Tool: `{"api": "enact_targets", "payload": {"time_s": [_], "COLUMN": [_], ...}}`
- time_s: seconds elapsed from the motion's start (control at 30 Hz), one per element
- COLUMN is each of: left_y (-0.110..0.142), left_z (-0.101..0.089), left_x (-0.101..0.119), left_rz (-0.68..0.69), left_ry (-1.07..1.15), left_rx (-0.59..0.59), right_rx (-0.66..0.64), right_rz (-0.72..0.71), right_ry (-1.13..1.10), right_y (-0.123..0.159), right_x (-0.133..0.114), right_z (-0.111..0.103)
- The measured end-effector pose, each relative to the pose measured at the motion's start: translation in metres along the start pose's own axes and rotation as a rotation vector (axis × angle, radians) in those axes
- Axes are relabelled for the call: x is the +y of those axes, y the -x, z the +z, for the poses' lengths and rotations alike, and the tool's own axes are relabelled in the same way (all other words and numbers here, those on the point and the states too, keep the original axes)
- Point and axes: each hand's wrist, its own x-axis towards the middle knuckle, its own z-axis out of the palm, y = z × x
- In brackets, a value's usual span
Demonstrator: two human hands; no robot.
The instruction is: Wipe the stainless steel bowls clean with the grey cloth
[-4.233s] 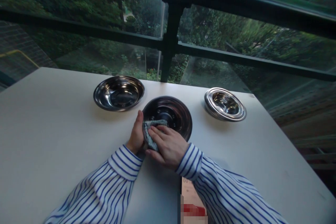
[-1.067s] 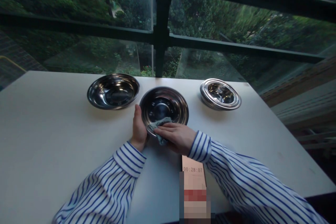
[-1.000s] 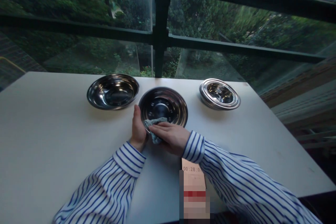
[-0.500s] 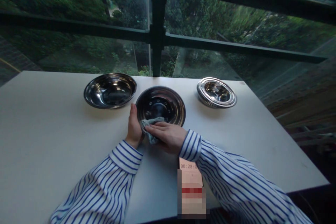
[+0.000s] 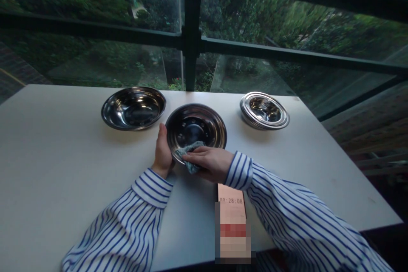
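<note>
Steel bowl (image 5: 195,129), one: just right of left hand (image 5: 163,152), which grips its side, fingers apparently beneath. Grey-green cloth (image 5: 190,148), one: held in right hand (image 5: 212,163) against the bowl's near rim.

Your sleeves (image 5: 119,225) show dark blue stripes on white, and your cloth (image 5: 190,158) is mottled grey-green. Your middle bowl (image 5: 195,125) is silver-grey with brownish glints, darkening inside; the left bowl (image 5: 134,109) and the stacked bowls (image 5: 265,111) gleam silver. Around you: white surface (image 5: 63,144), peach screen (image 5: 231,211) banded red, dark green window frame (image 5: 190,29).
</note>
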Motion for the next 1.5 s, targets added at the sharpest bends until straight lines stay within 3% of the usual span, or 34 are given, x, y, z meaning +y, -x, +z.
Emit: {"api": "enact_targets", "payload": {"time_s": [0.13,0.33,0.43,0.6,0.83,1.07,1.33,1.5], "left_y": [-0.002,-0.009,-0.008,-0.004,-0.004,-0.001,-0.002,-0.001], "left_z": [-0.003,-0.009,-0.007,-0.006,-0.009,-0.007,-0.009,-0.005], "left_x": [-0.001,-0.004,-0.004,-0.001,-0.003,0.0,0.004,0.005], "left_rz": [0.009,0.043,0.04,0.055,0.04,-0.004,-0.071,-0.076], "left_ry": [-0.01,-0.028,-0.013,0.011,-0.033,-0.006,-0.048,-0.025], "left_rx": [0.01,0.01,0.035,0.079,0.011,0.071,-0.005,0.035], "right_rx": [-0.043,-0.142,-0.109,0.08,-0.069,0.046,-0.08,0.019], "right_rz": [0.005,0.015,-0.027,-0.051,0.035,0.043,0.084,0.074], "right_ry": [-0.115,-0.183,-0.179,-0.143,0.044,0.087,0.204,0.152], "right_y": [-0.009,0.004,-0.004,-0.017,0.015,-0.009,0.023,0.0], "right_x": [0.007,0.021,0.014,0.0,-0.004,-0.018,-0.008,-0.017], "right_z": [-0.007,-0.02,-0.016,0.005,-0.007,0.01,-0.004,0.015]}}
